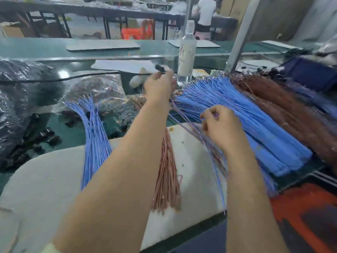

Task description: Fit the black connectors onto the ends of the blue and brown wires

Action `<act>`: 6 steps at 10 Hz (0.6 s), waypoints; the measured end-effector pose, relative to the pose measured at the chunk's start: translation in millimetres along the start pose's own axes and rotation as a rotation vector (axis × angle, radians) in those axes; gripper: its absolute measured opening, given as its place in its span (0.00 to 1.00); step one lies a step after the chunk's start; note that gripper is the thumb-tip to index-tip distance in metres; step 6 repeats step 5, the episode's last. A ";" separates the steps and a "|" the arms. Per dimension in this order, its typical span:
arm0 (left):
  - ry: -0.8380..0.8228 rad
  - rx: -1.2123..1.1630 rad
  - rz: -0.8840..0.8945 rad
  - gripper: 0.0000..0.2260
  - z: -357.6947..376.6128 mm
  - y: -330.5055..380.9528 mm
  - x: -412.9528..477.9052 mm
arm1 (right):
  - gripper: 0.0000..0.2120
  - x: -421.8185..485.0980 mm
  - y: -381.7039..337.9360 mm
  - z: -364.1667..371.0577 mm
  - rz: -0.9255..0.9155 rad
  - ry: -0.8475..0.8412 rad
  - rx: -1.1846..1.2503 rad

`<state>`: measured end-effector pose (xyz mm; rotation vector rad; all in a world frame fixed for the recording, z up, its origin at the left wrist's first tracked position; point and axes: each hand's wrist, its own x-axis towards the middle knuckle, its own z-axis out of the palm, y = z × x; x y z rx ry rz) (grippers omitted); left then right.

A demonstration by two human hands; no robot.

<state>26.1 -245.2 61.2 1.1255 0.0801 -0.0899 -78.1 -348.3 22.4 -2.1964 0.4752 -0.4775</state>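
My left hand is stretched out over the bench and pinches a black connector, from which a thin blue and brown wire pair trails back towards me. My right hand hovers at the edge of the big fan of blue wires and pinches a blue wire end between its fingertips. A wide layer of brown wires lies to the right of the blue fan. Closer to the left lie a blue wire bundle and a coppery brown bundle.
Loose black connectors are scattered at the left by dark plastic bags. A white bottle stands just beyond my left hand, next to a grey post. A pale mat covers the green bench. A person stands far back.
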 end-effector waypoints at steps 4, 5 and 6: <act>-0.116 0.551 -0.068 0.06 -15.6 -77.5 3.0 | 0.04 13.5 41.6 48.1 0.132 0.109 -0.325; -0.061 0.476 -0.004 0.05 -32.4 -57.8 5.0 | 0.05 11.3 24.1 52.8 0.006 0.189 -0.214; -0.061 0.476 -0.004 0.05 -32.4 -57.8 5.0 | 0.05 11.3 24.1 52.8 0.006 0.189 -0.214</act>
